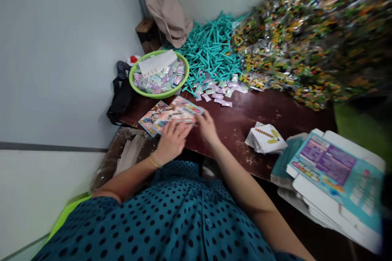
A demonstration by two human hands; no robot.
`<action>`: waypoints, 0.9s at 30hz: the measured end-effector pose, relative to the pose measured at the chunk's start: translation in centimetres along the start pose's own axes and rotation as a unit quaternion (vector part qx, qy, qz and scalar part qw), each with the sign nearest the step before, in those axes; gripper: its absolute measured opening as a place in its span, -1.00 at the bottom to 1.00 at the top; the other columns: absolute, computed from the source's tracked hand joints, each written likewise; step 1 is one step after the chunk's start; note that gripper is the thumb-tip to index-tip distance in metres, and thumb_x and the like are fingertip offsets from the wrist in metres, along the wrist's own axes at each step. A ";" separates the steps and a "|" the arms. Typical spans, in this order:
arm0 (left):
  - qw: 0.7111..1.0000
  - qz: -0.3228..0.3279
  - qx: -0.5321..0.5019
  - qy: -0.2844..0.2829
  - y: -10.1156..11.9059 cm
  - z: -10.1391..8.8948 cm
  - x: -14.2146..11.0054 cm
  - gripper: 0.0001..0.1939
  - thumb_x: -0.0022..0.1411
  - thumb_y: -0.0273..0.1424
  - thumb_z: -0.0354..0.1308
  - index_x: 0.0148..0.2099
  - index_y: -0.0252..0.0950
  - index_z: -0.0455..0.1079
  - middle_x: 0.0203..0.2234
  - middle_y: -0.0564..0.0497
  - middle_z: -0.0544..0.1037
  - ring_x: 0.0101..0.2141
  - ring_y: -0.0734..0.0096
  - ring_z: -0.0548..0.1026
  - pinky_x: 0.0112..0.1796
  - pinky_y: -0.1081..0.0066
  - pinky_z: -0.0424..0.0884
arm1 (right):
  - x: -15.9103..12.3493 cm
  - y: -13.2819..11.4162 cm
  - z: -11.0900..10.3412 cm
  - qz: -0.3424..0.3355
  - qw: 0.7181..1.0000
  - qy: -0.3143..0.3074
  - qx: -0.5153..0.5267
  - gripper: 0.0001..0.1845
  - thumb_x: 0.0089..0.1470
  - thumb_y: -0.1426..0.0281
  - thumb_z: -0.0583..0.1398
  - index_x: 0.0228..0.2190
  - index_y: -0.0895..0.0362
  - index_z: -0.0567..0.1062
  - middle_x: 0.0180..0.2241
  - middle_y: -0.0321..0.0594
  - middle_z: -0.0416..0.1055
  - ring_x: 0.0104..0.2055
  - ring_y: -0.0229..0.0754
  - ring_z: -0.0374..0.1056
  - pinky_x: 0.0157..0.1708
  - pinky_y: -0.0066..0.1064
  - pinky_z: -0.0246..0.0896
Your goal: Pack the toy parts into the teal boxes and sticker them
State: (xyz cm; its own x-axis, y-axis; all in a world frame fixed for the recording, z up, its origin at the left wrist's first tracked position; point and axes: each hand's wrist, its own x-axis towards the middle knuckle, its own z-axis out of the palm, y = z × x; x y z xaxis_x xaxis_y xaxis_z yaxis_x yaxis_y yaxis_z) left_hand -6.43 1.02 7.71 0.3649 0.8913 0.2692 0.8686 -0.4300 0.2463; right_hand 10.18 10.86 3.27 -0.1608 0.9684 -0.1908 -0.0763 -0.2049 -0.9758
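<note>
Both hands are at a colourful printed card point(182, 111) over the front edge of the dark red table. My left hand point(172, 140) lies across the card's near side, fingers stretched out on the print and its thumb not clearly visible. At the card's right edge, my right hand point(208, 125) is closed with the edge between thumb and fingers. A second printed sheet point(149, 119) lies on the table to the left, partly covered by the card. Slight blur hides the fine print.
A green basin point(132, 82) of small sachets stands behind the card. Teal sticks point(214, 45), loose sachets point(218, 97) and bagged orange-black pieces point(275, 45) are heaped along the back. To the right are picture cards point(268, 138) and flattened cartons point(337, 171). A black bag point(121, 98) sits left.
</note>
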 end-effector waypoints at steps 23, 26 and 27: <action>0.768 -0.028 -0.590 -0.248 14.3 10.2 8.9 -0.50 0.27 -0.12 0.27 0.18 -0.22 0.49 0.17 -0.17 0.53 0.17 0.01 0.49 0.23 -0.01 0.35 | -20.1 -0.8 -22.2 0.007 0.689 0.402 -0.603 -0.51 0.34 0.42 -0.02 0.17 0.38 0.42 0.14 0.29 0.43 0.18 0.17 0.38 0.17 0.01 0.31; 0.604 -0.148 -0.742 -0.249 16.3 9.6 10.7 -0.35 0.22 -0.08 0.33 0.27 -0.23 0.39 0.15 -0.18 0.55 0.12 0.00 0.53 0.17 0.01 0.44 | -21.6 -1.5 -16.2 -0.160 0.723 0.299 -0.602 -0.52 0.36 0.38 0.03 0.24 0.18 0.41 0.16 0.07 0.46 0.19 0.03 0.40 0.19 -0.13 0.35; 0.574 -0.194 -0.764 -0.220 16.0 9.3 11.2 -0.37 0.20 -0.10 0.35 0.24 -0.25 0.42 0.11 -0.17 0.58 0.09 0.01 0.56 0.15 0.03 0.45 | -21.6 -1.5 -14.8 -0.213 0.742 0.238 -0.590 -0.53 0.36 0.35 0.06 0.23 0.11 0.42 0.16 -0.01 0.47 0.22 0.00 0.38 0.22 -0.14 0.34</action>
State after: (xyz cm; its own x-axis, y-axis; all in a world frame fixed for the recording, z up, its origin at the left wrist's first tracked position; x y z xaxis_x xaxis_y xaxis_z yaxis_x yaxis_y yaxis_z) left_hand 14.66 5.43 5.99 0.5855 0.7676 -0.2610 -0.2729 0.4897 0.8281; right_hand 28.31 -7.64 7.26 0.0172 0.9076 0.4194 0.9388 0.1297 -0.3192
